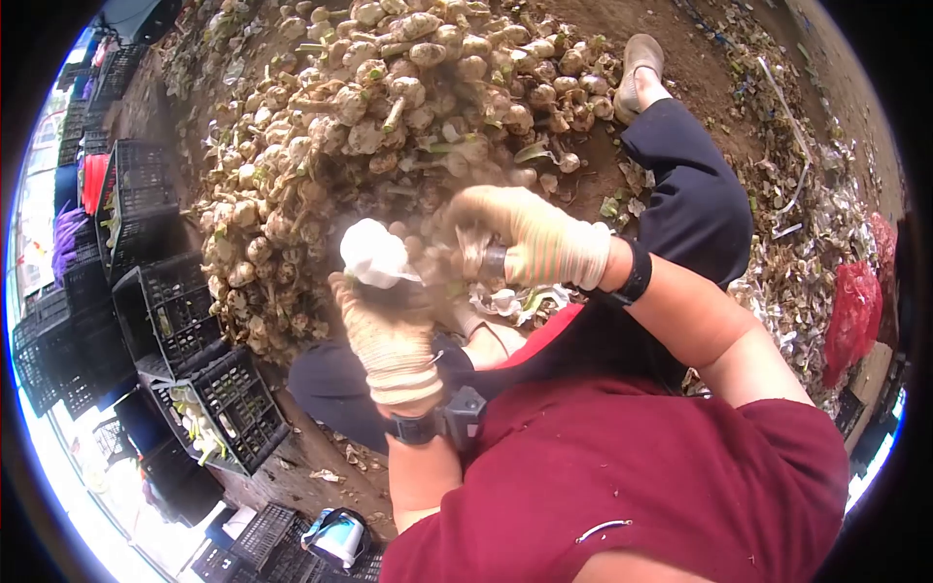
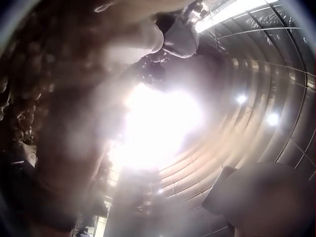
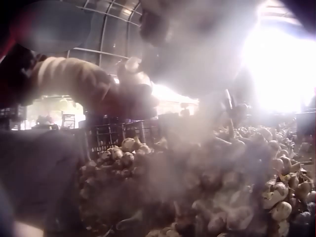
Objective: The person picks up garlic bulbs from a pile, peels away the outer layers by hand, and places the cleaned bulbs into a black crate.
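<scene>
In the head view a peeled white garlic bulb (image 1: pixel 374 255) rests in the fingers of my gloved left hand (image 1: pixel 391 340). To its right, my gloved right hand (image 1: pixel 535 238) curls round a dark, short-ended object (image 1: pixel 494 258), with blurred brownish skins beside it; the rest of the object is hidden. The two hands are apart, both above the near edge of a pile of unpeeled garlic (image 1: pixel 360 107). The right wrist view shows the striped left glove (image 3: pixel 74 79) and a pale bulb (image 3: pixel 134 74) at its fingertips. The left wrist view is mostly glare and blur.
Black plastic crates (image 1: pixel 224 408) line the left side, one holding pale stalks. Loose garlic skins (image 1: pixel 777 262) and a red net bag (image 1: pixel 853 316) lie at the right. The person's legs (image 1: pixel 692 185) flank the near side of the pile.
</scene>
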Motion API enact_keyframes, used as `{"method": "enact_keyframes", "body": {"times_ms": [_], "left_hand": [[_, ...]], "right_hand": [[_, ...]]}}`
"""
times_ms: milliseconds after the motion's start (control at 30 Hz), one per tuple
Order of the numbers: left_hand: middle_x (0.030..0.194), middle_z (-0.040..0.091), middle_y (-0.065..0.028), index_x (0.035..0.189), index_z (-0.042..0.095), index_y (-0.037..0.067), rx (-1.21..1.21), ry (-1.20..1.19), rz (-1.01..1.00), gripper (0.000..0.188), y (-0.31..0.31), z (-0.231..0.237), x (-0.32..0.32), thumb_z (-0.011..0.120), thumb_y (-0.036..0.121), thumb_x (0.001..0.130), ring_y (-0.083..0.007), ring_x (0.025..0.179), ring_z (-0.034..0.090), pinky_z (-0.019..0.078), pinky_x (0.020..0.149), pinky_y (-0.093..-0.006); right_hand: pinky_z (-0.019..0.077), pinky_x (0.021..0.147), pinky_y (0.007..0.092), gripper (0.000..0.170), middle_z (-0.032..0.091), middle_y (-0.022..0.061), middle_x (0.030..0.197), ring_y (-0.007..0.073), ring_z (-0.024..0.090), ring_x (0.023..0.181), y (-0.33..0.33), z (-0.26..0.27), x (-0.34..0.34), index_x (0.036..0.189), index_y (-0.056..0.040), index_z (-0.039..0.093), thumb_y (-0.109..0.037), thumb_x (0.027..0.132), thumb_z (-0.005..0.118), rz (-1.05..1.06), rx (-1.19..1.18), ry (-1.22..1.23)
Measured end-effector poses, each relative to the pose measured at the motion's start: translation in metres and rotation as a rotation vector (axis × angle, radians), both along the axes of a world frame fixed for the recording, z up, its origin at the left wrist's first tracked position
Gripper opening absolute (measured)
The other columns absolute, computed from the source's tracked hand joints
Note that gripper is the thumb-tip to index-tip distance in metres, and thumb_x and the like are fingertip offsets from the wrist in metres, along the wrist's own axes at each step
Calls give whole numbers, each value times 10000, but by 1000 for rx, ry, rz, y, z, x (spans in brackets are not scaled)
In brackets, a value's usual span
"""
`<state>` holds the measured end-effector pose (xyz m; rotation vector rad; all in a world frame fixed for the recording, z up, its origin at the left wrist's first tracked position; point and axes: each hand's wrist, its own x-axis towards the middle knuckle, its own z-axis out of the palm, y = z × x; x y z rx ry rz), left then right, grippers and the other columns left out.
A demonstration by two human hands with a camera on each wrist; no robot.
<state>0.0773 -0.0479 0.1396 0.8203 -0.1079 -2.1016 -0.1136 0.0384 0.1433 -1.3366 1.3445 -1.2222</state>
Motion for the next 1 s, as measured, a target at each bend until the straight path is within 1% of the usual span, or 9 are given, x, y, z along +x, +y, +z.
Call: {"method": "enact_keyframes", "body": {"times_ms": [167, 267, 500, 533, 667, 733, 800, 867, 1000], "left_hand": [[1139, 555, -185, 1201, 480, 5, 73, -190, 64, 521, -2, 16, 5, 370, 452, 959, -294, 1061, 548, 442, 947, -440], [1202, 540, -152, 1277, 458, 44, 85, -306, 79, 522, 20, 25, -24, 388, 456, 963, -271, 1089, 538, 420, 969, -414], [1131, 568, -124, 1207, 510, 30, -334, -507, -196, 420, 1, 16, 48, 513, 332, 915, -243, 1081, 533, 447, 948, -408], [1120, 576, -150, 1178, 521, 29, -139, -193, -109, 459, -17, 29, 72, 628, 303, 825, -271, 1065, 552, 465, 933, -469], [1056, 594, -266, 1096, 480, -167, -660, -566, 762, 432, -108, 66, 247, 622, 120, 805, -360, 964, 616, 537, 906, -442], [1040, 601, -263, 1100, 510, -146, -578, -334, 947, 383, -102, 109, 191, 504, 153, 861, -322, 987, 611, 541, 891, -375], [1042, 618, -218, 1117, 528, -103, -818, -419, 89, 377, -141, 70, 215, 560, 161, 851, -282, 990, 606, 536, 866, -332], [1161, 575, -149, 1173, 560, 57, -1119, -1210, -29, 369, -106, 41, 69, 657, 80, 818, -221, 989, 597, 518, 869, -329], [1247, 512, -72, 1263, 485, 122, -1019, -1025, -361, 562, -101, -58, -84, 739, 81, 764, -246, 1102, 542, 490, 914, -343]], "right_hand": [[442, 876, 399, 649, 509, 173, 1115, 319, 520, 1049, -15, -6, 24, 1160, -66, 465, -328, 667, 796, -86, -163, -26], [485, 799, 325, 304, 594, 96, 910, 234, 596, 880, -22, -13, 35, 1067, -46, 520, -51, 790, 645, -54, -156, 25], [472, 725, 254, 203, 592, 35, 854, 96, 550, 799, -23, -12, 16, 1061, -47, 524, -47, 859, 532, -236, 212, -570], [472, 725, 254, 203, 592, 35, 854, 96, 550, 799, -20, -12, 13, 1061, -47, 524, -47, 859, 532, -243, 208, -571], [471, 782, 421, 183, 614, 160, 891, 360, 587, 879, -6, -23, -1, 1013, -69, 575, -90, 833, 554, -31, -86, 142], [463, 756, 427, 165, 589, 154, 845, 351, 573, 853, -2, 1, -4, 935, -55, 594, -183, 831, 600, 69, 53, 244], [456, 734, 422, 238, 567, 149, 822, 346, 560, 838, -1, 4, -8, 855, -41, 595, -269, 814, 644, 125, 41, 335], [456, 735, 412, 291, 560, 143, 818, 344, 558, 850, 0, 5, -12, 814, -32, 592, -313, 802, 665, 22, -56, 447], [471, 740, 393, 213, 535, 137, 787, 351, 555, 855, 1, 0, -24, 902, -35, 571, -136, 752, 685, -204, 82, 350]]}}
